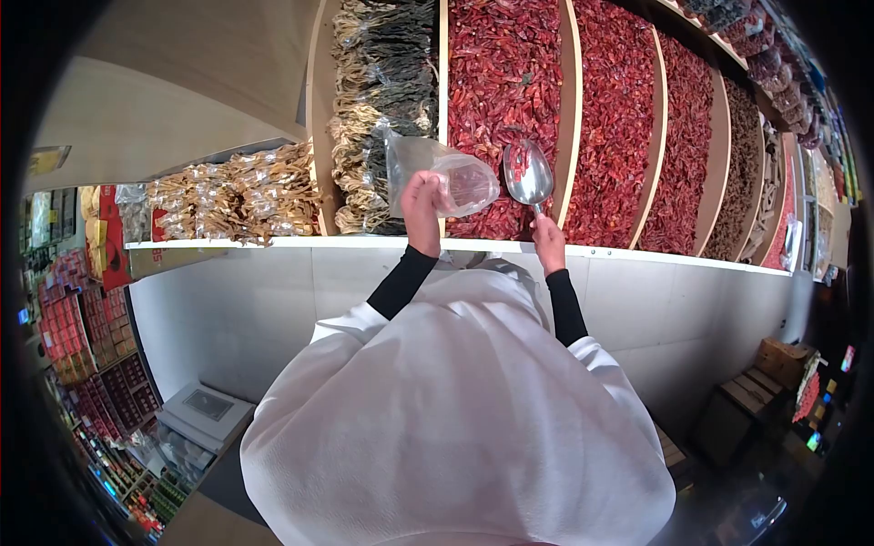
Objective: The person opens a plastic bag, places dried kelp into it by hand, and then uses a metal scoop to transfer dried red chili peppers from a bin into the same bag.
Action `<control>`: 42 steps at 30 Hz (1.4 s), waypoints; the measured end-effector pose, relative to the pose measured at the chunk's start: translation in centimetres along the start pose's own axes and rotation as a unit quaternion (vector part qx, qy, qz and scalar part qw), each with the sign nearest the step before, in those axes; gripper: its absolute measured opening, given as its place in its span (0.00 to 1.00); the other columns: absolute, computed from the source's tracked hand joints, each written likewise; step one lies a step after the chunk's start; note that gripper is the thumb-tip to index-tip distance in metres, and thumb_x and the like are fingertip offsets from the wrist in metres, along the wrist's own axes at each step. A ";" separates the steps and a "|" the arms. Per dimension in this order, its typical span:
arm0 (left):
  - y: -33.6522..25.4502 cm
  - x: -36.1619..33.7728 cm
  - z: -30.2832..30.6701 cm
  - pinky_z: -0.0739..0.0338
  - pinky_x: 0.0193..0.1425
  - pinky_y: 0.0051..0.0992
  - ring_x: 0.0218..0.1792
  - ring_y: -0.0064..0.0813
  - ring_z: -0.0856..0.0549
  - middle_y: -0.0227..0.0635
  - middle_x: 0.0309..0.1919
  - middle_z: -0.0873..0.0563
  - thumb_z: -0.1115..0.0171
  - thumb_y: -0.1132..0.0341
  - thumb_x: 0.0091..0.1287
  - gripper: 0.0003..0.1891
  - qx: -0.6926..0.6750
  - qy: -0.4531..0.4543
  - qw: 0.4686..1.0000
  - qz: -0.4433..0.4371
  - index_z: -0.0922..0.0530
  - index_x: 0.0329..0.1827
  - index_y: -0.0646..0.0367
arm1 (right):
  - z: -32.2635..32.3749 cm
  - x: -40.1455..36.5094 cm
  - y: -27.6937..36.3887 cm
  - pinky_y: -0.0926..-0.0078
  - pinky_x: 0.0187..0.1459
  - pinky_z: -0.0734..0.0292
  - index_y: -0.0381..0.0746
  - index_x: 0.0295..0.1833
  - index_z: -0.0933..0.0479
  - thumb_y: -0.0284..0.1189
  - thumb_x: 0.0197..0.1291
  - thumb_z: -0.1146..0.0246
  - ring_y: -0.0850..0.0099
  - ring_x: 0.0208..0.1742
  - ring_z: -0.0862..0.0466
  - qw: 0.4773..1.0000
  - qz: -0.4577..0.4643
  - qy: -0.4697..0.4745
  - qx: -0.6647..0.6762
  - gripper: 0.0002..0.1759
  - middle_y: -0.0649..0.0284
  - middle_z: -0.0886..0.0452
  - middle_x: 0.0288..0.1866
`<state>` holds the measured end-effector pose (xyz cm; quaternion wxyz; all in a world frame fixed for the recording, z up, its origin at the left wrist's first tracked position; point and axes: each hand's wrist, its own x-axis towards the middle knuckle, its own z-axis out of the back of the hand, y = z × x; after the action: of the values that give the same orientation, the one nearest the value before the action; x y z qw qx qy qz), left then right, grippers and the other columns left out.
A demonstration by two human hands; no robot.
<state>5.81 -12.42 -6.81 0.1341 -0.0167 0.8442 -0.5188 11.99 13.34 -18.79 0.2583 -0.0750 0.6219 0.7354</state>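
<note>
A clear plastic bag hangs from my left hand, whose fingers are closed on its edge. The bag's mouth gapes toward the right, over the front of a bin of dried red chilies. My right hand is wrapped around the handle of a metal scoop. A few red chilies lie in the scoop's bowl, which points away from me beside the bag's mouth. Bag and scoop are close together with a small gap between them.
Wooden dividers separate the bins. More dried chilies fill the bins to the right. Bundled dried goods lie to the left, with packaged brown ones beyond. A white ledge runs along the front. Cardboard boxes stand at lower right.
</note>
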 end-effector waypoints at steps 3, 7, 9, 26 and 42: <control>0.2 -0.6 -0.1 0.29 0.30 0.19 0.24 0.16 0.27 0.26 0.25 0.25 0.50 0.65 0.72 0.09 0.017 -0.022 1.000 0.008 0.25 0.35 0.59 | -0.3 0.9 -0.8 0.82 0.23 0.44 0.38 0.34 0.23 0.44 0.73 0.47 0.85 0.21 0.37 1.000 0.014 0.015 0.021 0.21 0.75 0.35 0.20; 0.7 -1.1 -0.4 0.28 0.30 0.19 0.24 0.17 0.26 0.27 0.27 0.24 0.50 0.64 0.73 0.10 0.019 -0.017 1.000 0.004 0.25 0.35 0.58 | -1.8 2.1 1.2 0.84 0.19 0.46 0.40 0.38 0.23 0.44 0.73 0.48 0.86 0.18 0.39 0.996 -0.028 0.039 0.078 0.19 0.76 0.37 0.18; 0.9 -1.1 -0.7 0.28 0.30 0.19 0.24 0.17 0.26 0.27 0.27 0.24 0.50 0.64 0.73 0.10 0.017 -0.012 1.000 -0.001 0.25 0.36 0.58 | -2.2 2.4 2.1 0.84 0.17 0.47 0.41 0.39 0.23 0.45 0.73 0.48 0.87 0.16 0.40 0.993 -0.045 0.053 0.097 0.19 0.77 0.37 0.18; 2.1 1.8 -2.2 0.40 0.27 0.16 0.25 0.11 0.33 0.21 0.24 0.31 0.53 0.64 0.75 0.11 0.016 -0.088 0.996 -0.014 0.26 0.35 0.58 | 2.0 -1.5 -0.7 0.85 0.18 0.49 0.44 0.38 0.27 0.47 0.75 0.53 0.87 0.16 0.43 0.988 -0.051 0.089 0.116 0.20 0.78 0.41 0.17; 6.5 2.0 -4.6 0.32 0.30 0.22 0.25 0.16 0.27 0.26 0.22 0.24 0.50 0.66 0.73 0.10 0.151 -0.028 0.988 -0.016 0.21 0.39 0.60 | 9.5 -4.5 7.6 0.85 0.18 0.51 0.42 0.32 0.26 0.43 0.75 0.50 0.88 0.15 0.44 0.974 -0.021 0.225 -0.023 0.21 0.78 0.42 0.14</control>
<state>3.44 -5.73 -11.02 0.1507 -0.0243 0.7518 -0.6415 14.23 20.45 -8.09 0.1249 -0.2576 0.6456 0.7080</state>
